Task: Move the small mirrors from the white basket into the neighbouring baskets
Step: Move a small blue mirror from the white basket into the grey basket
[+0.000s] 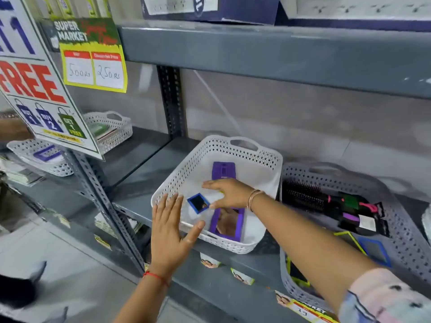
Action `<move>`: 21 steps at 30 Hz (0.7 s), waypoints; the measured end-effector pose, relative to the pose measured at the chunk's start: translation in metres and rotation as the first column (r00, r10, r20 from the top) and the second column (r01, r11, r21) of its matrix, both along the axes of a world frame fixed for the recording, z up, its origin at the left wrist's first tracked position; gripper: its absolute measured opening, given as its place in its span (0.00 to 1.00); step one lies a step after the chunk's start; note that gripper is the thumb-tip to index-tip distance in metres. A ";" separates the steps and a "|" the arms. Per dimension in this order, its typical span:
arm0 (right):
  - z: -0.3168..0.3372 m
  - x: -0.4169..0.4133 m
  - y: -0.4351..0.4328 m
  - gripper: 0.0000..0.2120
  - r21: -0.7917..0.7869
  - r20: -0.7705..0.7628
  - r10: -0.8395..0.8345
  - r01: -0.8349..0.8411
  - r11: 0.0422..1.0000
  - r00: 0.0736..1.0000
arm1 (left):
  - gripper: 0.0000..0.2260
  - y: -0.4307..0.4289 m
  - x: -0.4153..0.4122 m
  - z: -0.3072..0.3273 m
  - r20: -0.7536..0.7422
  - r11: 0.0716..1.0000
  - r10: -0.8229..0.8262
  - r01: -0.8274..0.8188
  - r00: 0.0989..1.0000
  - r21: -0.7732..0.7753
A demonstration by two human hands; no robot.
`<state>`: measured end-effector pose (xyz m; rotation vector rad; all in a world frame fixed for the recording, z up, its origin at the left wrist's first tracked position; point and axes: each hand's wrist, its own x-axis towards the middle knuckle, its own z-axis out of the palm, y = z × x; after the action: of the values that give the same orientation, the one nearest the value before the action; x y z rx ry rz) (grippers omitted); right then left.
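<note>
A white perforated basket stands on the grey shelf. Inside lie a small blue-framed mirror, a purple-framed mirror face up near the front, and a purple mirror back further in. My right hand reaches into the basket, fingers spread, just right of the blue mirror; something yellow-green peeks from under its palm. My left hand rests open on the basket's front left rim, thumb over the edge. To the right a grey basket holds blue and yellow-green framed mirrors.
The grey basket also holds a black hairbrush and packaged items. Two more white baskets sit on the left shelf bay, one with a blue frame. A slotted steel upright and hanging sale signs stand at left. An upper shelf overhangs.
</note>
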<state>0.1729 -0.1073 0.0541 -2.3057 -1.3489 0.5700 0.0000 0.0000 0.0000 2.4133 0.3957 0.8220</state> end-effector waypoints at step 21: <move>-0.018 0.002 0.024 0.33 -0.181 0.160 0.137 -0.107 0.978 0.978 | 0.38 -0.003 0.004 0.002 0.042 0.998 0.045 -0.047 0.998 0.047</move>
<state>0.1745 -0.0835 0.0363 -2.4698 -1.5881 0.5559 0.0039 -0.0030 0.0017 2.4348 0.4216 0.9096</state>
